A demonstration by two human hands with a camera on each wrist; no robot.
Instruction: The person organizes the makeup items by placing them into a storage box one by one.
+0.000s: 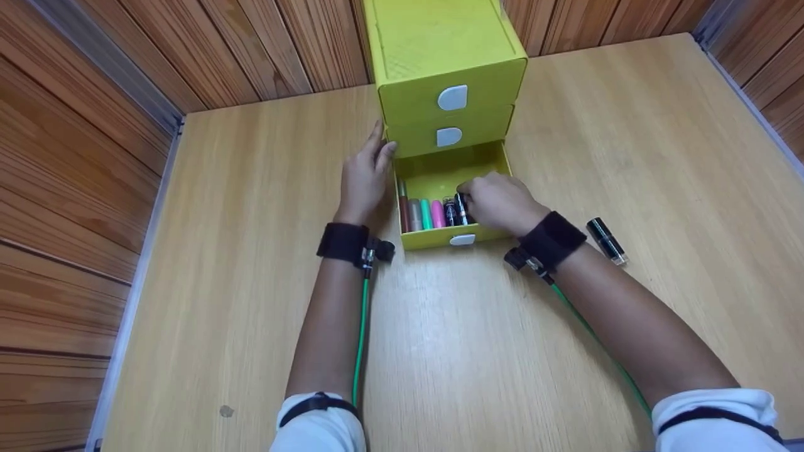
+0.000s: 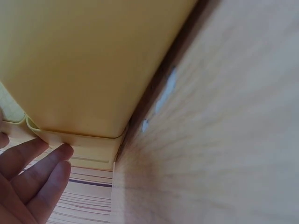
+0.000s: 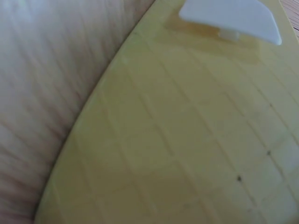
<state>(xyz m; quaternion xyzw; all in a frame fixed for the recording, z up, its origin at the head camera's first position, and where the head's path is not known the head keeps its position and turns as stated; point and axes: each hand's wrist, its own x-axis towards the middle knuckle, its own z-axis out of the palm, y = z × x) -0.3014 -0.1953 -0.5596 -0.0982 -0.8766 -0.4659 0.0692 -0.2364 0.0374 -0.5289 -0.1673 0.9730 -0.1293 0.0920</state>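
Note:
A yellow drawer unit (image 1: 449, 47) stands at the back, its lowest drawer (image 1: 433, 240) pulled out. A row of lipstick-like tubes stands in that drawer: brown, grey, green (image 1: 426, 215), pink (image 1: 438, 214) and black. My right hand (image 1: 499, 201) reaches over the drawer's front right, curled fingers pinching the top of a black lipstick tube (image 1: 461, 209) at the row's right end. The right wrist view shows the drawer front and its white pull (image 3: 229, 18), not the fingers. My left hand (image 1: 364, 179) steadies the unit's left side, fingers extended (image 2: 49, 175) against its yellow wall (image 2: 88, 70).
Another black lipstick tube (image 1: 606, 240) with a clear end lies on the wooden table (image 1: 440, 364), right of my right wrist. Two upper drawers with white pulls (image 1: 452, 98) are closed. Wood-plank walls (image 1: 69, 188) bound the table at the back and sides.

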